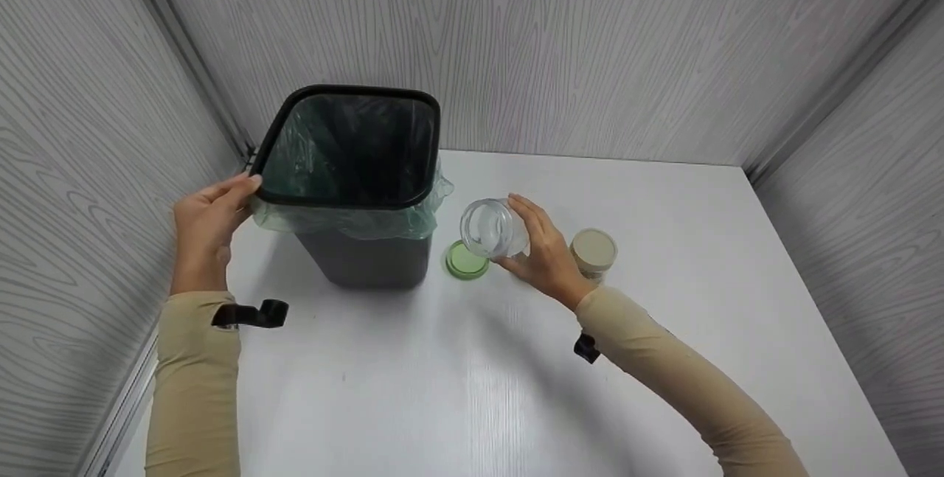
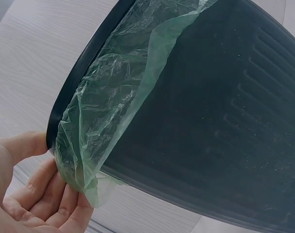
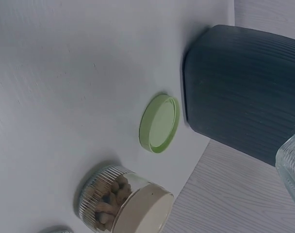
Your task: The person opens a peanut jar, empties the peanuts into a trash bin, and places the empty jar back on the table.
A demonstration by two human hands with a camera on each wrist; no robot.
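The clear jar (image 1: 493, 228), ribbed glass or plastic with no lid on it, sits at the centre of the head view, lifted off the table (image 1: 664, 256) and tipped so its open mouth faces left toward the bin; it looks empty. The right hand (image 1: 542, 252) holds it, fingers curled round its far side and thumb under it, a grip that suits tilting it toward the bin's opening. In the right wrist view only the jar's ribbed edge (image 3: 290, 170) shows at the right border.

Just below and left of the jar lies a round pale green lid (image 1: 466, 260), flat on the table and close to the bin's base. To the right of the hand stands a second ribbed jar (image 1: 594, 252) with a beige lid; the right wrist view shows brownish pieces inside it.

The dark grey bin (image 1: 369, 256), squarish with a ribbed wall and a black rim, fills the upper left of centre. A thin, crinkled green bag (image 1: 354, 219) lines it and spills over the rim. The left hand (image 1: 210, 223) rests at the rim's left corner, thumb on the rim's edge and the other fingers loosely curled below the bag's overhang, seemingly steadying the bin.
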